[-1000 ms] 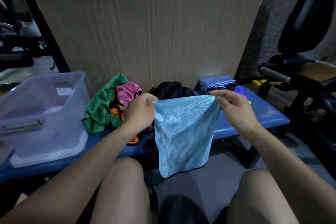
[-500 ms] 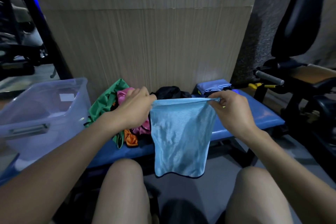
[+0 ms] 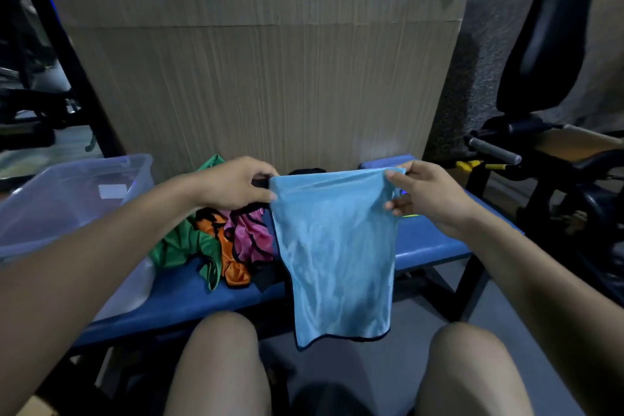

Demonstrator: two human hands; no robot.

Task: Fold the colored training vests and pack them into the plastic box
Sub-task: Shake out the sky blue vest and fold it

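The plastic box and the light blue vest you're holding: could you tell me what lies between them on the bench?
In the head view, a crumpled pile of green, orange and pink vests lies on the blue bench, between the plastic box and the light blue vest.

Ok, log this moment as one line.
hands: left and right pinch top corners | light blue vest: hanging, partly folded | plastic box: left on bench

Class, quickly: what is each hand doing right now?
Left hand: pinches the light blue vest at its top left corner.
Right hand: pinches its top right corner.
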